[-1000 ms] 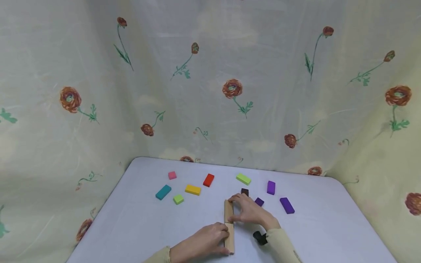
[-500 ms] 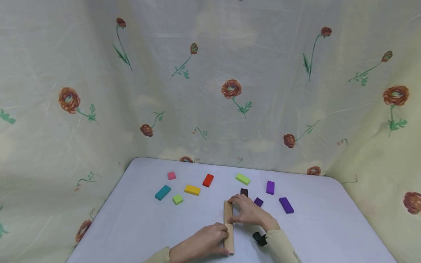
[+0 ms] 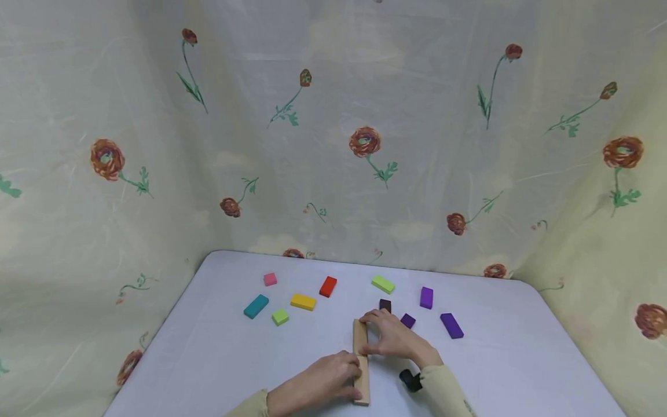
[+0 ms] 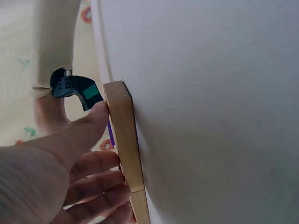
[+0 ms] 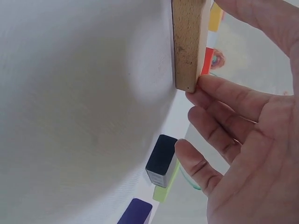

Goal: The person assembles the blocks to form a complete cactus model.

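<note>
Two plain wooden blocks lie end to end in a line on the white table. My left hand (image 3: 330,376) holds the near wooden block (image 3: 364,376), its thumb by the near end and its fingers along the left side. In the left wrist view that wooden block (image 4: 125,135) runs beside the thumb and fingertips. The far wooden block (image 3: 359,337) is between the thumb and fingers of my right hand (image 3: 393,337). Seen from the right wrist, fingertips touch the end of this wooden block (image 5: 188,44). A black block (image 3: 385,304) lies just beyond the right hand.
Purple blocks (image 3: 451,326) are spread to the right, one partly behind the right hand. A lime block (image 3: 383,284) and a red block (image 3: 328,286) lie farther back. Yellow (image 3: 303,302), teal (image 3: 256,306) and smaller blocks lie left. A black wrist device (image 3: 410,380) sits by the right sleeve.
The head view has shifted a little, so the scene sits slightly farther left. Both hands keep their places on the wooden blocks.
</note>
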Motion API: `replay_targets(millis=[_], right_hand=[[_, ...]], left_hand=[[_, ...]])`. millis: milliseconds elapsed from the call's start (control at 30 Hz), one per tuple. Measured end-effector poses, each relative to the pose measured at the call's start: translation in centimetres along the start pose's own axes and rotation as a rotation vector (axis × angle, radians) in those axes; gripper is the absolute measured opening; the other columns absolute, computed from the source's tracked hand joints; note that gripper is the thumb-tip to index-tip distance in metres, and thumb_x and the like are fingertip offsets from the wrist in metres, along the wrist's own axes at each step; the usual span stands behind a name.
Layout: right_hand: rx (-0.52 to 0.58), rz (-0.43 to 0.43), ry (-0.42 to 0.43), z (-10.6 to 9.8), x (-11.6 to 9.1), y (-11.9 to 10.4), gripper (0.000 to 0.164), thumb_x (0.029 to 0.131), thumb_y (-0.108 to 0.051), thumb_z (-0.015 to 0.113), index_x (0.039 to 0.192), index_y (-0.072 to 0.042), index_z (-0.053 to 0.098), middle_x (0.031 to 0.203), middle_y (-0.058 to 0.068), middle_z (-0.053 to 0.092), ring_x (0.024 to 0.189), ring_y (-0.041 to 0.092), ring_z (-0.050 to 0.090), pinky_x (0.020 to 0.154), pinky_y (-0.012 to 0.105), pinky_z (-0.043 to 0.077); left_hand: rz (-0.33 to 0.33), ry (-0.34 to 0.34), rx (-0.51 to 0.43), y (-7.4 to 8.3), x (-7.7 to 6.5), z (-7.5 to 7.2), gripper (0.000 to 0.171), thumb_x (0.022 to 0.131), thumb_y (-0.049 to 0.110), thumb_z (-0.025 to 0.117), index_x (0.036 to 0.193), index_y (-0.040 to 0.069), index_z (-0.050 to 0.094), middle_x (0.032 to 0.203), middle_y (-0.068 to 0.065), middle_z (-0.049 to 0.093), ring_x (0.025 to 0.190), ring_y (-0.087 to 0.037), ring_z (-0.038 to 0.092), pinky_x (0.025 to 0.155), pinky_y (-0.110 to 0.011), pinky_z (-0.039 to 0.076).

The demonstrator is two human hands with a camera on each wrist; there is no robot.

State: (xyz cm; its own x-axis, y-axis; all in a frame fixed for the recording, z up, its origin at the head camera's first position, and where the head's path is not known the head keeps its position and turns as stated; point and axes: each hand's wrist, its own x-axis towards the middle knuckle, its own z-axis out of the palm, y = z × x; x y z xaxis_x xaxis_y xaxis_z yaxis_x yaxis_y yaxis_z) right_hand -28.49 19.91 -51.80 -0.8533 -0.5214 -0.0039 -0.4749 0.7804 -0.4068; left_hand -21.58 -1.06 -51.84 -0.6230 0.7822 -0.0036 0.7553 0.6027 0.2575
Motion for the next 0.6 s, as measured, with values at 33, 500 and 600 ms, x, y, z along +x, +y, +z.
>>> replay_targets(millis=[33, 500, 600], right_hand=[[-0.003, 0.0, 0.001, 0.0, 0.0, 0.0, 0.069, 0.076, -0.056, 0.074, 0.127, -0.012, 0.06, 0.13, 0.005, 0.058, 0.118, 0.023, 0.051, 0.099, 0.049, 0.044], [0.082, -0.011, 0.112, -0.1, -1.1, 1.1, 0.067, 0.079, -0.044, 0.076, 0.133, -0.009, 0.055, 0.136, 0.01, 0.056, 0.132, 0.034, 0.044, 0.111, 0.058, 0.029], [0.123, 0.037, 0.176, -0.8, -1.5, 1.5, 0.066, 0.079, -0.037, 0.077, 0.134, -0.01, 0.054, 0.136, 0.009, 0.055, 0.133, 0.033, 0.043, 0.111, 0.057, 0.03]], left_hand=[[0.008, 0.008, 0.007, -0.1, 0.0, 0.0, 0.041, 0.082, 0.045, 0.07, 0.111, 0.016, 0.072, 0.106, 0.008, 0.065, 0.093, 0.001, 0.056, 0.077, -0.014, 0.049], [-0.12, 0.024, -0.02, -1.9, 0.8, 1.0, 0.101, 0.07, 0.072, 0.062, 0.151, 0.02, 0.031, 0.155, 0.003, 0.033, 0.142, -0.014, 0.032, 0.108, -0.055, 0.035], [-0.125, 0.0, -0.04, -2.2, 0.9, 1.2, 0.103, 0.07, 0.073, 0.062, 0.152, 0.02, 0.03, 0.156, 0.003, 0.032, 0.143, -0.013, 0.03, 0.11, -0.055, 0.033]])
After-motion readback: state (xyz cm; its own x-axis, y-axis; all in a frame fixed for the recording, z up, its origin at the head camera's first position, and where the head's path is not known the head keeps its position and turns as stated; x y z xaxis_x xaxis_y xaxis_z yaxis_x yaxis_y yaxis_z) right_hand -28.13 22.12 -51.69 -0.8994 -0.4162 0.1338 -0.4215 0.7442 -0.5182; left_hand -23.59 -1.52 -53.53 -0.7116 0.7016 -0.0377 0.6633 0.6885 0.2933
